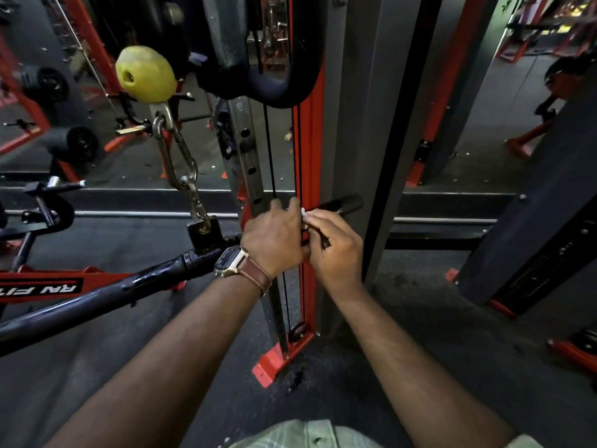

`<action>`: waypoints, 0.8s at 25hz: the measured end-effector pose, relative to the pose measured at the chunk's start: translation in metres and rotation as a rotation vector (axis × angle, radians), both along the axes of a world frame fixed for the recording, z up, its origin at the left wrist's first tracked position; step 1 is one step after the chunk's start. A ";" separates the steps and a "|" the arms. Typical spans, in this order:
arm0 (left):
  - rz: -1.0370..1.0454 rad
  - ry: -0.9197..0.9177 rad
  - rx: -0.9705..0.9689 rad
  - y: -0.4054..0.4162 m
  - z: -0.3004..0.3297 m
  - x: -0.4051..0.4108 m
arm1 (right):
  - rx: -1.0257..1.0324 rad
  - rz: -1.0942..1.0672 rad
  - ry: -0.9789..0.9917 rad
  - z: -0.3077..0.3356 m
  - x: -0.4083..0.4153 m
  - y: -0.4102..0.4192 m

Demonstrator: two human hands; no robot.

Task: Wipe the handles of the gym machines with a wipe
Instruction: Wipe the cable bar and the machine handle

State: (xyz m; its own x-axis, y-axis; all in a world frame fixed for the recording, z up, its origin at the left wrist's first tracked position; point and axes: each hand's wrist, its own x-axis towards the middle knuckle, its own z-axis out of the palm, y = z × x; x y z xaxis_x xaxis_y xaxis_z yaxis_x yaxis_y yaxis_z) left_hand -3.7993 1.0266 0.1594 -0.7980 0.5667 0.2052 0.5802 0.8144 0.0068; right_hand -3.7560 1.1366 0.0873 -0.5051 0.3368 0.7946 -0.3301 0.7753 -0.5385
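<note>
A long black bar handle point(342, 203) hangs by a chain from the cable machine and runs from lower left to its right end past the red upright. My left hand point(274, 237), with a watch on the wrist, curls around the bar near its middle. My right hand point(336, 250) is right beside it, fingers curled, pinching a small white wipe point(304, 212) against the bar. Only a sliver of the wipe shows between the two hands.
A yellow ball stopper point(145, 74) and a steel chain point(176, 156) hang above the bar. The red frame upright point(311, 150) and grey column point(365, 124) stand directly behind my hands. Other attachments point(42, 208) lie at left; mirrors back the machine.
</note>
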 end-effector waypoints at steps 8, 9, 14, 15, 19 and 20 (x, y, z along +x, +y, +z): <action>-0.045 0.069 -0.007 0.001 -0.003 0.000 | -0.019 -0.149 -0.063 0.001 0.000 0.004; -0.049 0.070 -0.008 -0.001 -0.003 0.000 | 0.017 -0.127 -0.052 -0.003 0.003 0.007; -0.051 0.062 -0.001 -0.010 -0.007 0.002 | -0.234 -0.220 -0.038 0.004 0.004 0.029; -0.064 0.073 0.007 -0.011 -0.007 0.002 | -0.056 -0.108 -0.006 0.002 0.007 0.018; -0.092 0.068 0.028 -0.013 -0.004 0.000 | -0.121 -0.188 -0.009 0.011 0.005 0.024; -0.091 0.065 0.023 -0.013 -0.005 0.000 | -0.192 -0.262 -0.025 0.013 0.002 0.026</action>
